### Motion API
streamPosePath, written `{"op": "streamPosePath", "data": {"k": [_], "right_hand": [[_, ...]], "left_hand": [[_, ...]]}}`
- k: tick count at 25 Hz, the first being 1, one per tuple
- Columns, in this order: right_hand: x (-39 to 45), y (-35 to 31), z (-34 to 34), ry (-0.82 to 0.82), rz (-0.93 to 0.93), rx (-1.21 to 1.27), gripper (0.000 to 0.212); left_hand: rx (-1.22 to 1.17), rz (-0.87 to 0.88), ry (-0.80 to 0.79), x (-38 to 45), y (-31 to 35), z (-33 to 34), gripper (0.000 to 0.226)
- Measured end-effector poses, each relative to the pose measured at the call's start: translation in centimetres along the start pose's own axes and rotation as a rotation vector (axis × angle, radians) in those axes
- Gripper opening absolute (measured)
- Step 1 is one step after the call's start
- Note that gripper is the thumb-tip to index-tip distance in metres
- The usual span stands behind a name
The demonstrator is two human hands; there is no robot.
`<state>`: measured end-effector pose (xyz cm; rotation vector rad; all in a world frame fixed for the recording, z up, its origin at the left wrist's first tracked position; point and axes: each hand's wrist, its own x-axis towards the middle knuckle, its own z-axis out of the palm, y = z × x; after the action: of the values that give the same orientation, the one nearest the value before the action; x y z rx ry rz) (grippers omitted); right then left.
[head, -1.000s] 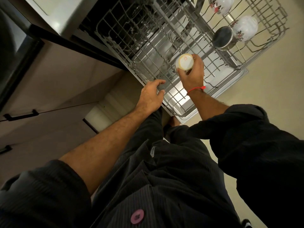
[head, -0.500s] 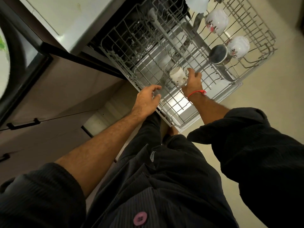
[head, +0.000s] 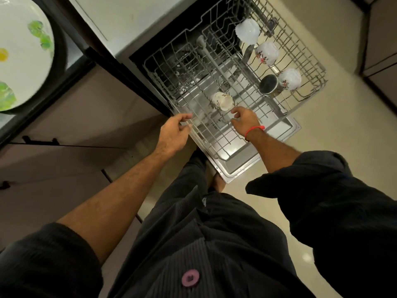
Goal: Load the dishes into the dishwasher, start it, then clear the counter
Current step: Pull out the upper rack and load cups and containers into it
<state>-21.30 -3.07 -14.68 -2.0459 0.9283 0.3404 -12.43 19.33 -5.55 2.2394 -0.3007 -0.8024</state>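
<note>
The left hand [head: 171, 134] pinches the near rim of the rack [head: 309, 52]. The right hand [head: 243, 121], fingers loosely curled and empty, hovers just short of the tipped floral cup [head: 222, 101]. Beyond, more cups [head: 267, 53] line the far edge.

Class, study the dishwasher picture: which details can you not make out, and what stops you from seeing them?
- Plate, head view: cut off by the left edge.
- Lower rack: dark, behind the upper rack wires; its contents are unreadable.
- Steel cup: inside too dark to judge.
- Left hand: blurred; whether it grips the rim is unclear.
- Right hand: just clear of the cup.
</note>
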Motion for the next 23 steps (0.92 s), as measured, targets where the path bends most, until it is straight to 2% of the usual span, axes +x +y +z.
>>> {"op": "streamPosePath", "data": {"k": [2, 4, 8, 11, 14, 16, 20, 23], "right_hand": [[0.2, 0.1, 0.6, -0.003, 0.008, 0.05, 0.03], [1.1, -0.2, 0.9, -0.025, 0.001, 0.01, 0.036], [4.7, -1.0, 1.8, -0.028, 0.014, -0.023, 0.045], [7.7, -0.5, 3.6, 0.027, -0.025, -0.042, 0.061], [9.8, 0.9, 5.3, -0.071, -0.186, -0.309, 0.077], [10.1, 2.1, 6.1, -0.056, -0.18, -0.387, 0.078], [8.0, 3.6, 7.3, 0.192, -0.114, -0.178, 0.056], [6.1, 3.6, 7.8, 0.226, 0.067, 0.124, 0.05]], "left_hand": [[0.011, -0.001, -0.006, -0.4, -0.4, 0.6, 0.03], [0.037, 0.027, -0.03, 0.5, -0.2, 1.2, 0.03], [0.119, 0.147, -0.105, 6.8, 1.8, 3.8, 0.032], [0.184, 0.07, -0.176, 13.8, 2.7, 7.2, 0.037], [0.315, -0.017, -0.24, 19.6, 2.1, 10.3, 0.04], [0.372, -0.06, -0.283, 22.1, 1.5, 11.7, 0.043], [0.406, -0.099, -0.365, 23.7, 0.8, 13.6, 0.037], [0.329, -0.073, -0.376, 22.2, 0.1, 15.5, 0.031]]}}
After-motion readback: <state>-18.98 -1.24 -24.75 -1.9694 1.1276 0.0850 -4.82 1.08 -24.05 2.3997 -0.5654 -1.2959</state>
